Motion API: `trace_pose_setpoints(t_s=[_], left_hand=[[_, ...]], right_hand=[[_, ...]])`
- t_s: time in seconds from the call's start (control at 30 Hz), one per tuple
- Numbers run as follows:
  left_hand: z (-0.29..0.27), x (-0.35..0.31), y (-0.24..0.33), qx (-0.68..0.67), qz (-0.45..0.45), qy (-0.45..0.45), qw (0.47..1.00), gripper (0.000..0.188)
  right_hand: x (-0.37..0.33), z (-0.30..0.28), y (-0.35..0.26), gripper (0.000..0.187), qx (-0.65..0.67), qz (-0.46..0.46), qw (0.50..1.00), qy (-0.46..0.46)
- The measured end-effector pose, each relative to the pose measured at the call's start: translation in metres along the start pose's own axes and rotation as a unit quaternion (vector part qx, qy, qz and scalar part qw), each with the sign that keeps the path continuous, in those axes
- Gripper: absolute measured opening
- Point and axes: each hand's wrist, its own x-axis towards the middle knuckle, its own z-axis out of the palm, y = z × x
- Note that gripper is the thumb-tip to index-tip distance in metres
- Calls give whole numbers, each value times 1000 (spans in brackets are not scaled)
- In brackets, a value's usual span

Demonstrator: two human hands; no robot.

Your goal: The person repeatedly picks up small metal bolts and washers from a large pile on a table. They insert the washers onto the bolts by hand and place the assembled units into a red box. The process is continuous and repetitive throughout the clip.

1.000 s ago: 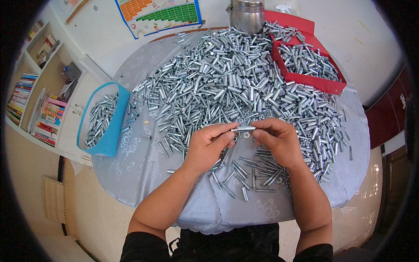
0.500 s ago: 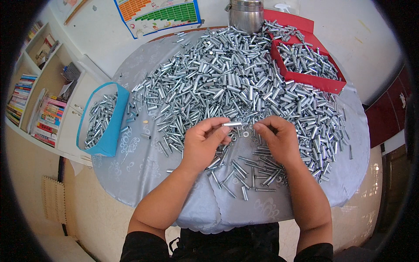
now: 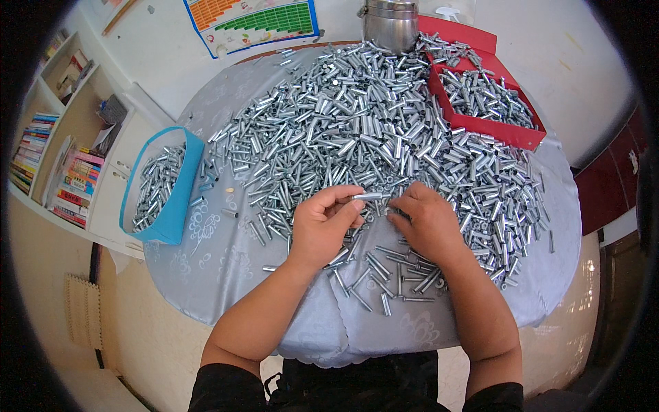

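Between the thumb and fingers of my left hand (image 3: 322,223) is a shiny metal sleeve (image 3: 368,196), lying nearly level and pointing right. My right hand (image 3: 427,223) is just right of its tip, low over the near edge of a big heap of metal sleeves and bolts (image 3: 336,123). The thumb and forefinger of that hand are apart, and I see nothing held between them. Small washers and nuts (image 3: 388,209) lie loose between the two hands. Closer to me, several long bolts (image 3: 377,264) are spread on the cloth, some partly under my right wrist.
The heap covers much of the round table with its silvery cloth (image 3: 226,295). A blue box (image 3: 182,199) of sleeves stands at the left. A red box (image 3: 494,127) of metal parts sits back right, beside a steel pot (image 3: 390,31). Bookshelves (image 3: 68,151) stand beyond the table's left.
My right hand has shifted left and slightly down, its thumb and forefinger parting from a pinch. My left hand still holds the sleeve in almost the same place.
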Motion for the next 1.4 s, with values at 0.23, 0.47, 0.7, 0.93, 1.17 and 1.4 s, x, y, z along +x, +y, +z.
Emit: trace_pose_setpoints(t_s=[0.23, 0.47, 0.7, 0.93, 1.17, 1.4], left_hand=[[0, 0, -1, 25, 6, 1, 1000, 21], [0, 0, 0, 32, 5, 2, 999, 21], [1, 0, -1, 11, 5, -1, 1000, 20], [1, -1, -2, 19, 3, -3, 1000, 21], [0, -2, 1, 16, -2, -6, 1000, 21], [1, -3, 3, 17, -1, -26, 1000, 22]], right_hand=[[1, 0, 1, 14, 22, -1, 999, -23], [-1, 1, 0, 14, 34, 9, 999, 3], [-2, 1, -3, 15, 40, 12, 999, 3], [-1, 2, 0, 15, 37, 5, 999, -5], [-4, -13, -6, 10, 262, 182, 947, 30], [-5, -3, -3, 8, 451, 180, 869, 93]])
